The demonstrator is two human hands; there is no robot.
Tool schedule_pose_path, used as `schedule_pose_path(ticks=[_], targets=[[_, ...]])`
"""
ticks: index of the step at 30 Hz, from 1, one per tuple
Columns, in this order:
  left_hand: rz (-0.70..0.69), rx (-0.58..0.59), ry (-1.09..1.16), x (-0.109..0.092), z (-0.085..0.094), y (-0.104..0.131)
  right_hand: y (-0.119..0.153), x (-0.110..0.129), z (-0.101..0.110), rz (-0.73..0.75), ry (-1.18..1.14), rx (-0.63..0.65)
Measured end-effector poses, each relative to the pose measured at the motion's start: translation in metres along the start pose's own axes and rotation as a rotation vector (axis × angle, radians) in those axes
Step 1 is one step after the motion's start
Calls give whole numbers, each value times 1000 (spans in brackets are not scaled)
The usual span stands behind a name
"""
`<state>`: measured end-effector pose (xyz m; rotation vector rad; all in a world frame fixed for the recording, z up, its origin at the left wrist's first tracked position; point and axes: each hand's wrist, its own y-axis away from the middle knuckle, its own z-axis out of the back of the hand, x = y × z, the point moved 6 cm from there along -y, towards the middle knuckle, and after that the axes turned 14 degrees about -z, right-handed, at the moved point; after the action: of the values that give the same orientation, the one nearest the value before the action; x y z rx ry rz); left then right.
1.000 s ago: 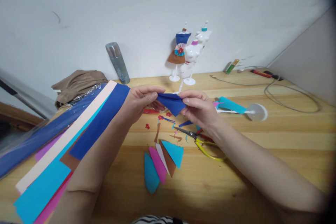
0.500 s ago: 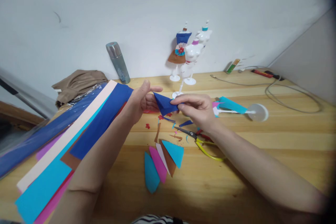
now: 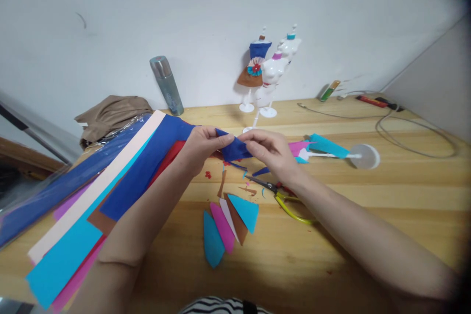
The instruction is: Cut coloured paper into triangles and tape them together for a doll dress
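A small dark blue paper piece (image 3: 235,150) is held up between my two hands above the table. My left hand (image 3: 206,146) pinches its left corner between thumb and fingers. On its right edge, my right hand (image 3: 270,152) grips with thumb and fingertips. Below lie yellow-handled scissors (image 3: 292,206), their blades pointing left, and a fan of cut paper pieces: teal (image 3: 213,240), pink (image 3: 222,228), pale, brown and bright blue (image 3: 245,211). Tiny red paper flowers (image 3: 208,175) and thin scraps are scattered nearby.
Long coloured paper strips (image 3: 95,186) lie under my left forearm. White mini dress forms (image 3: 274,71) stand at the back; another stand (image 3: 364,156) lies on its side at right. A flask (image 3: 167,86), a brown cloth (image 3: 114,115), a cable (image 3: 379,130) and a small green-and-orange tube (image 3: 330,91) are around the edges.
My left hand has gone from open fingers behind the blue paper to pinching its left corner. My right hand has shifted its hold slightly. The view has moved a little.
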<state>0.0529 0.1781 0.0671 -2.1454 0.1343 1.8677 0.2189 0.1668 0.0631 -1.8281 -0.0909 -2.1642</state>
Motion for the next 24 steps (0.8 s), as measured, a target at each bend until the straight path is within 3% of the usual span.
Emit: schedule_pose_path(ticks=[6,15,20,24], targets=[[-38,12,-28,-4,-2,0,1,-6,-7,-111,55,9],[-105,-67,-63,-10,5,-2,4,4,-13,-86,82,37],[-134,7,-71,-9,-1,-3,3,1,-13,-101,82,39],[-117,-20,16,-5,2,-6,3,4,-11,-78,92,51]])
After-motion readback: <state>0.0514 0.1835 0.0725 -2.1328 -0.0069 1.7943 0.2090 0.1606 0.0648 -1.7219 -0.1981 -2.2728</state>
